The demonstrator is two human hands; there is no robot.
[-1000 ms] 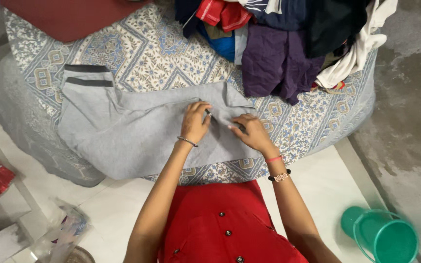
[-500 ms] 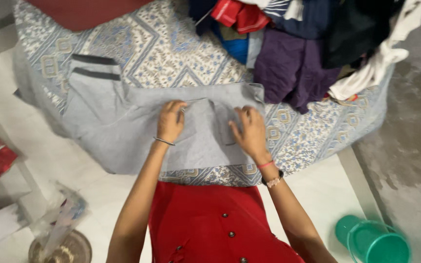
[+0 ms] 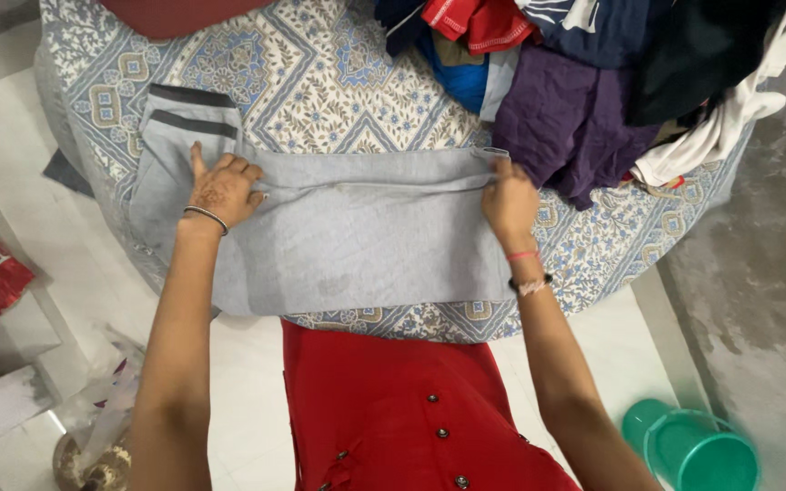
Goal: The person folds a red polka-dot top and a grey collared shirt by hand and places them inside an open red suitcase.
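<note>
Left hand (image 3: pixel 222 191) lay flat, fingers spread, pressing the grey garment (image 3: pixel 357 232) left of centre, near its dark-striped cuff (image 3: pixel 188 109). Right hand (image 3: pixel 509 202) pinched the garment's upper right corner. Garment was spread across the patterned bedsheet (image 3: pixel 320 82) at centre frame; clothes pile (image 3: pixel 593 73) upper right, green bucket (image 3: pixel 698 450) lower right.
</note>
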